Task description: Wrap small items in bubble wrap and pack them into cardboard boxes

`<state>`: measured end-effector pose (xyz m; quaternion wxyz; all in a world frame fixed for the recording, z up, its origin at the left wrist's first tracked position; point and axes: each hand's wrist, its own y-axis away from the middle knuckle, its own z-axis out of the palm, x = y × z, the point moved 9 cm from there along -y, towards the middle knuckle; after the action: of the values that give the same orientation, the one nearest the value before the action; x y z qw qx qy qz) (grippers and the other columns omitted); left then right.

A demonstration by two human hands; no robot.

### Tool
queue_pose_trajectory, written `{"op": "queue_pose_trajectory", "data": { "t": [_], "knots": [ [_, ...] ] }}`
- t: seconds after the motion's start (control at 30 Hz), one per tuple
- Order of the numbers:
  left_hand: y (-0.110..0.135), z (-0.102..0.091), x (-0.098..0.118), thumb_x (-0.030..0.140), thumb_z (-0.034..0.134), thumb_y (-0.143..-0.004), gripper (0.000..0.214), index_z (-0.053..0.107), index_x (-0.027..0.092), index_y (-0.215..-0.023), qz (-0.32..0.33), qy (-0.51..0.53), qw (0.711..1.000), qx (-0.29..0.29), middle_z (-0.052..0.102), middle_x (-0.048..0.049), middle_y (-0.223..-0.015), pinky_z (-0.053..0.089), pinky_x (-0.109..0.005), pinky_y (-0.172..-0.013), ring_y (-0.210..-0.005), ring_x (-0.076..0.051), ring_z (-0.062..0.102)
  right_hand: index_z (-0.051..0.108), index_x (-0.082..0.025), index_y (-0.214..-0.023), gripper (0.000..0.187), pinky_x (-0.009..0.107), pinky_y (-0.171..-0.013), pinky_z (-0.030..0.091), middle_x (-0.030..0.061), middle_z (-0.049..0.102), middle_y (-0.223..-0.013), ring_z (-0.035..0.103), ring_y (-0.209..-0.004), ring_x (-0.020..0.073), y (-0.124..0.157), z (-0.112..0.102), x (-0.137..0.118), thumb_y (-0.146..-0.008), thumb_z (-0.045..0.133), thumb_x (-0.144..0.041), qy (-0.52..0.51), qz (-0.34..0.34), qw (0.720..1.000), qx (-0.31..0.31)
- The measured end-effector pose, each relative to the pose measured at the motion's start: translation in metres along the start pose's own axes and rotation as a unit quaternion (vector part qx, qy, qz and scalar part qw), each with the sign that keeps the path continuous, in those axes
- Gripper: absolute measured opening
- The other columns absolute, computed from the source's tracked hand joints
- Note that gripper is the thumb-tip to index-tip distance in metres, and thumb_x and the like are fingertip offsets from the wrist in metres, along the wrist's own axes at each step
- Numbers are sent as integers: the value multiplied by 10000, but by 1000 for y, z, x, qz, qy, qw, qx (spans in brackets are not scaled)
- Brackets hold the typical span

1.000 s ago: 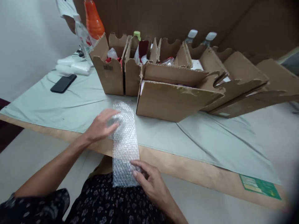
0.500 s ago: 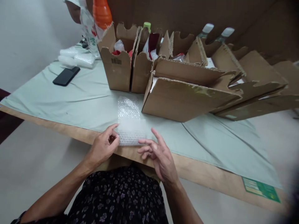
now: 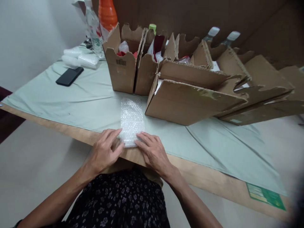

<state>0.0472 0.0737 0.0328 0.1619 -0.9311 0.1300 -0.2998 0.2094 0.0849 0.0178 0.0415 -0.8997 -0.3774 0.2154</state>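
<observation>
A strip of clear bubble wrap (image 3: 131, 118) lies folded on the pale green cloth (image 3: 71, 101) near the table's front edge. My left hand (image 3: 104, 150) rests at the strip's near left corner, fingers stretched out flat and pressing on it. My right hand (image 3: 152, 152) lies at the near right corner, fingers also flat on the wrap. Both hands sit side by side over the wooden table edge (image 3: 190, 172). Neither hand grips anything.
Open cardboard boxes (image 3: 190, 98) stand in a row just behind the wrap, some holding bottles and packets. A black phone (image 3: 69, 76) and plastic rolls (image 3: 79, 60) lie at the far left. An orange bottle (image 3: 107, 14) stands behind. A green sticker (image 3: 264, 193) marks the table edge.
The strip hung over the table edge; its lower end has been folded up onto the table. Both hands came together and now press flat on the near end.
</observation>
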Motion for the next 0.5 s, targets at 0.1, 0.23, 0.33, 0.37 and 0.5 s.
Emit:
{"op": "queue_pose_trajectory", "data": {
  "t": [0.1, 0.23, 0.33, 0.37, 0.5],
  "knots": [
    [9, -1, 21, 250, 672, -925, 400, 610, 180, -1314, 81, 18, 996, -27, 680, -141, -1263, 522, -490, -1038, -1210, -301, 621, 696, -209, -1246, 401, 474, -1002, 521, 112, 727, -1317, 639, -1264, 264, 0, -5, 1, -955, 485, -32, -49, -2, 999, 17],
    [13, 1, 25, 120, 600, -950, 239, 667, 193, -1167, 76, 61, 995, -8, 758, -64, -1005, 572, -413, -884, -968, -223, 692, 709, -215, -1208, 325, 427, -944, 558, 71, 783, -1138, 709, -1049, 222, -6, -7, 8, -1013, 473, -106, -134, 40, 990, 6],
    [9, 4, 13, 124, 591, -933, 183, 700, 184, -1067, 12, 89, 996, 12, 752, -45, -884, 584, -339, -725, -814, -187, 691, 705, -205, -1191, 262, 374, -910, 583, 62, 778, -1127, 724, -1014, 198, -12, -14, 17, -1034, 497, -175, -194, 83, 977, 33],
    [7, 5, 9, 141, 596, -925, 171, 709, 178, -1047, -13, 90, 996, 11, 749, -45, -867, 579, -321, -680, -784, -183, 688, 701, -197, -1192, 247, 366, -912, 583, 72, 770, -1144, 722, -1035, 199, -11, -21, 19, -1031, 514, -189, -193, 89, 975, 65],
    [-2, 11, -7, 193, 602, -904, 205, 730, 157, -1060, -80, 81, 993, -6, 748, -41, -832, 541, -295, -570, -655, -166, 660, 691, -186, -1185, 220, 407, -924, 550, 116, 740, -1189, 685, -1097, 237, 0, -46, 9, -998, 575, -175, -75, 43, 982, 167]
  ]
}}
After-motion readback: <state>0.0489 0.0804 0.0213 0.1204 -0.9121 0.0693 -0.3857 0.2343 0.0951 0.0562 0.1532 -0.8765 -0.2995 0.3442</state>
